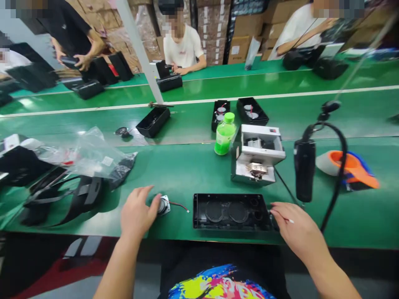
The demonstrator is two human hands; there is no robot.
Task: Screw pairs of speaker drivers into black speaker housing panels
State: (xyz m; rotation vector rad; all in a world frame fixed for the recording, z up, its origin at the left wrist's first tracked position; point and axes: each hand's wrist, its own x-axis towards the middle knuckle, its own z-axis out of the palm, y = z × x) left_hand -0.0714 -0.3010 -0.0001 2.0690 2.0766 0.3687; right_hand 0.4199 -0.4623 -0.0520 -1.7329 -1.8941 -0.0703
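Note:
A black rectangular speaker housing [230, 212] lies at the near edge of the bench, its inside facing up with two round grille openings. To its left rests a small speaker driver [163, 205] with a red and black wire ending in a white plug. My left hand [137, 211] is beside this driver, thumb and fingers apart, the thumb close to or touching it. At the housing's right end is my right hand [296, 228], its fingers pressed together. A small white piece shows at these fingers; what they hold is mostly hidden.
Ahead stand a green-capped bottle [225, 135] and an open box [258, 155] with metal parts. A black electric screwdriver [304, 170] hangs at right, near an orange tape dispenser [352, 168]. Plastic bags [96, 155] lie left. More housings [153, 121] sit on the conveyor; co-workers sit beyond.

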